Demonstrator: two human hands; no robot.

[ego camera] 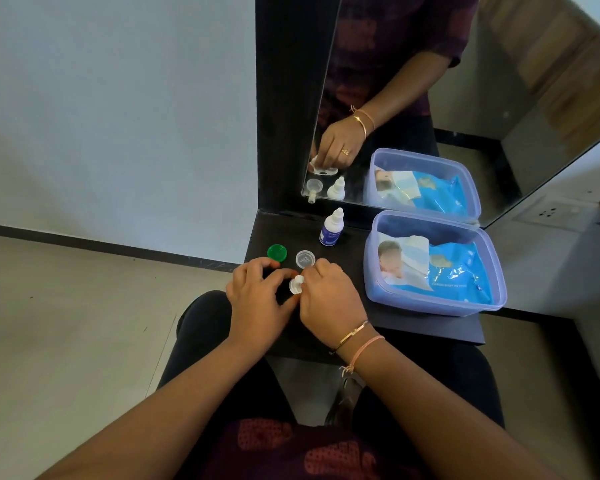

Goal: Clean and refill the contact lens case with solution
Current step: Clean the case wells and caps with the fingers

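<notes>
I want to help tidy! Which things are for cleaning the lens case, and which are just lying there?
For the job: lens case held by left hand and right hand, green cap, clear cap, solution bottle.
Lying about: plastic box, blue packet inside it.

We see a shelf (413,327) with a black, matt surface. The green cap (276,252) is glossy plastic, the clear cap (305,259) translucent plastic. The lens case (296,285) and the bottle (332,227) look like smooth white plastic. The box (373,271) is frosted bluish plastic; the pack (461,271) inside it is shiny blue film. The bracelet (352,332) looks like gold-coloured metal, and the mirror (465,133) is glossy glass.
</notes>
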